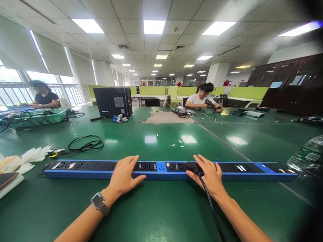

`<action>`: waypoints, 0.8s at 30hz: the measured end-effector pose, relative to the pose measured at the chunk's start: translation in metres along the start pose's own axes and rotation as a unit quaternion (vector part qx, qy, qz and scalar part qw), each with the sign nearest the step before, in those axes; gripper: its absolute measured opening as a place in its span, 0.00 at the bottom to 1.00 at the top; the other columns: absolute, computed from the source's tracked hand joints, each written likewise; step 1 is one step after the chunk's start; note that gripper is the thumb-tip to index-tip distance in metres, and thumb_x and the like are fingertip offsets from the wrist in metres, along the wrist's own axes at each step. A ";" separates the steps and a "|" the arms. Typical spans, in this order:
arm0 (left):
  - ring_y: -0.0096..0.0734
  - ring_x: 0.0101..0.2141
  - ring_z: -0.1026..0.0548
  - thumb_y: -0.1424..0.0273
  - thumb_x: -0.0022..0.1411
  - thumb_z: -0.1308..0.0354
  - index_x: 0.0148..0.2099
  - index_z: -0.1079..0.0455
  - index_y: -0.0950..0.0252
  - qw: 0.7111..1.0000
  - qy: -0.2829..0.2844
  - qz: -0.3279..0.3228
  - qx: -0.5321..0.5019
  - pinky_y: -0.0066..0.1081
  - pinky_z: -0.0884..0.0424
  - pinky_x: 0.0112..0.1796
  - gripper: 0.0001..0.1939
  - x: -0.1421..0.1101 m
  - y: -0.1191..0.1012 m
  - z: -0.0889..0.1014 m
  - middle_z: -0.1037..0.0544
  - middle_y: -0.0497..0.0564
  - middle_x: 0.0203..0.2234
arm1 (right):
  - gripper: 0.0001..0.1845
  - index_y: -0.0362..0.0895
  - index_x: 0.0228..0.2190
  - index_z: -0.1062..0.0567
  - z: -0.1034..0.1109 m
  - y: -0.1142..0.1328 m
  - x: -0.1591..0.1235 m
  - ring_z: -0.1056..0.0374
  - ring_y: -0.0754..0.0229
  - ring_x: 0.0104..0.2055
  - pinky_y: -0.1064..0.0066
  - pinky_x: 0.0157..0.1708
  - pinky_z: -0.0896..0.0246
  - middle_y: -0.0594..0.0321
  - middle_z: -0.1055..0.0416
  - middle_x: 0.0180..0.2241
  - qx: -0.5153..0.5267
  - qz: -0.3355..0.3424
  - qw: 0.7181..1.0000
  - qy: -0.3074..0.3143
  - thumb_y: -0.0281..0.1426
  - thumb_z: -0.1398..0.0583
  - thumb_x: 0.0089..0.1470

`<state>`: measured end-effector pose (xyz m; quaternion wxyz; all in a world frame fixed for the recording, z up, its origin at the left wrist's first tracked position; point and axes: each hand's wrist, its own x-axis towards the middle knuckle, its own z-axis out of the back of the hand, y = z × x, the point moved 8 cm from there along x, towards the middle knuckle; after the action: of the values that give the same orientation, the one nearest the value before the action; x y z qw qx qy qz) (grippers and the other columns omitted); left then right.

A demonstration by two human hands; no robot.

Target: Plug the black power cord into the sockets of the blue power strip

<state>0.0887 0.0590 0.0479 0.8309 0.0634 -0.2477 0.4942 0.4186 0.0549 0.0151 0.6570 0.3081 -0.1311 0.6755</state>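
A long blue-and-black power strip (166,176) lies across the green table in front of me. My left hand (124,175) rests on its left-middle part, thumb and fingers apart, with nothing held. Right of the strip's middle, a black plug (192,166) sits at the sockets. Its black cord (209,199) runs down toward me, past the inside of my right wrist. My right hand (208,175) is spread around the plug, thumb on the near side and fingers beyond; whether it touches the plug I cannot tell. A watch (98,201) is on my left wrist.
Coiled black cable (87,144) and crumpled white paper (35,155) lie to the left. A plastic bottle (308,153) is at the right edge. Farther back are a black computer case (112,102), a green basket (40,120) and two people seated at the table.
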 end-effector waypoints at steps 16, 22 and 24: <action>0.39 0.44 0.27 0.76 0.64 0.51 0.52 0.31 0.65 0.982 -0.007 -0.108 -0.156 0.40 0.29 0.46 0.15 0.099 -0.194 -0.060 0.22 0.57 0.40 | 0.34 0.45 0.55 0.35 -0.012 -0.016 -0.017 0.44 0.44 0.62 0.46 0.61 0.59 0.52 0.36 0.59 -0.100 -0.007 0.995 0.025 0.50 0.44 0.51; 0.39 0.44 0.24 0.68 0.66 0.47 0.54 0.30 0.62 0.954 -0.171 -0.041 -0.244 0.39 0.28 0.47 0.15 0.102 -0.135 0.004 0.20 0.56 0.43 | 0.40 0.46 0.58 0.37 -0.015 -0.020 -0.017 0.47 0.45 0.64 0.46 0.62 0.61 0.52 0.38 0.60 -0.098 -0.029 0.993 0.056 0.53 0.43 0.48; 0.39 0.41 0.22 0.65 0.66 0.45 0.55 0.30 0.61 0.950 -0.189 0.022 -0.246 0.37 0.27 0.44 0.16 0.089 -0.084 0.017 0.19 0.55 0.42 | 0.41 0.47 0.58 0.37 -0.016 -0.021 -0.016 0.48 0.45 0.64 0.46 0.62 0.62 0.53 0.40 0.61 -0.102 -0.039 0.992 0.069 0.56 0.44 0.48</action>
<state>0.1888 0.0813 0.1171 0.7475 -0.0568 -0.5153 0.4154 0.4339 0.0530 -0.0117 0.7186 0.1970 -0.1420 0.6516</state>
